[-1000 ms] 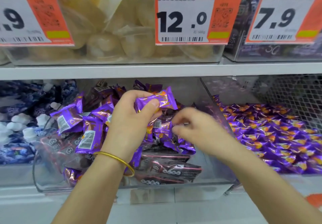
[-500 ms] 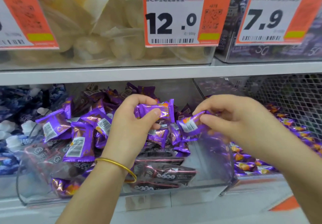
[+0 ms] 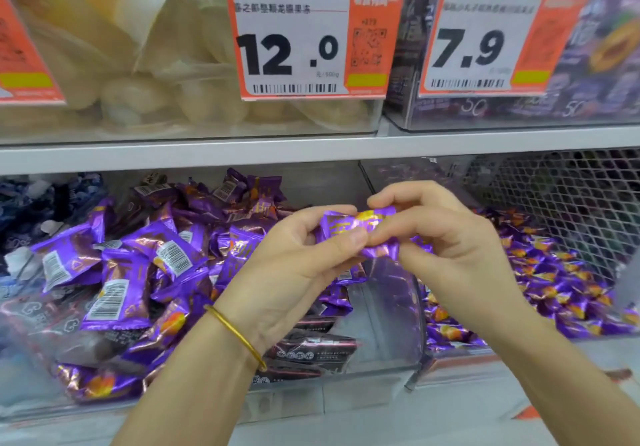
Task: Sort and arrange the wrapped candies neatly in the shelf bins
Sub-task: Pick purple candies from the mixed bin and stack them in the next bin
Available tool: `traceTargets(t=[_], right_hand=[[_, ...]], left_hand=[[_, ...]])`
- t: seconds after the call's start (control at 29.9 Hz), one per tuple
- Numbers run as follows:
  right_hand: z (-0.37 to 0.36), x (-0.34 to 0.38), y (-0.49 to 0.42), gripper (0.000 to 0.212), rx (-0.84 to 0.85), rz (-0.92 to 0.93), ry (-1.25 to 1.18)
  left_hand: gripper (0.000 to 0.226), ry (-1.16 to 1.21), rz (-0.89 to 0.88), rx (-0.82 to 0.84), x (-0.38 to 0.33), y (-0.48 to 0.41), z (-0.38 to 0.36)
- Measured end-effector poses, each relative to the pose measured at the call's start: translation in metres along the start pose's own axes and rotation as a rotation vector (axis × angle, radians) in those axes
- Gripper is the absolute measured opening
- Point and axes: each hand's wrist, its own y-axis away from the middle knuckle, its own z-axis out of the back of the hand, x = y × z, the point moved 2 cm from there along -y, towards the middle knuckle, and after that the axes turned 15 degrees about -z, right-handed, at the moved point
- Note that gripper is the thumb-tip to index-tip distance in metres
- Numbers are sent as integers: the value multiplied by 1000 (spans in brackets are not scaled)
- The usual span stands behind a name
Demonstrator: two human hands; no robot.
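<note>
Both hands, left (image 3: pixel 294 265) and right (image 3: pixel 446 255), pinch purple candy (image 3: pixel 349 229) above bin (image 3: pixel 388 341).

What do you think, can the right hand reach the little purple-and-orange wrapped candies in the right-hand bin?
Probably yes. The right hand hovers beside those little purple-and-orange wrapped candies with nothing visibly between, but it and the left hand both pinch a purple foil-wrapped candy, so it is not free.
</note>
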Motion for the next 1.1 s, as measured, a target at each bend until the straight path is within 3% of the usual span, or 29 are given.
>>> traceTargets(t=[0.17, 0.23, 0.33, 0.43, 0.64, 0.97, 1.04, 1.1], right_hand=[[10, -2, -3, 28, -86, -203, -146], [11, -5, -4, 40, -14, -260, -29], [12, -8, -6, 39, 86, -323, -126], [14, -8, -6, 34, 69, -306, -180], [14, -8, -3, 43, 36, -280, -162], [16, -10, 2, 30, -50, -196, -8], [19, -11, 1, 31, 1, -196, 21], [21, -14, 0, 33, 123, -268, -142]], left_hand=[[44, -239, -182, 51, 0, -4, 4], [44, -251, -228, 96, -1, -3, 0], [51, -282, -262, 144, -1, -4, -4], [61, -301, -248, 208, 0, -2, -5], [42, -395, -261, 264, 4, -3, -5], [35, -310, -264, 310, 10, -6, -11], [34, -285, -269, 305, 10, -6, -12], [32, -260, -272, 339, 10, -5, -14]])
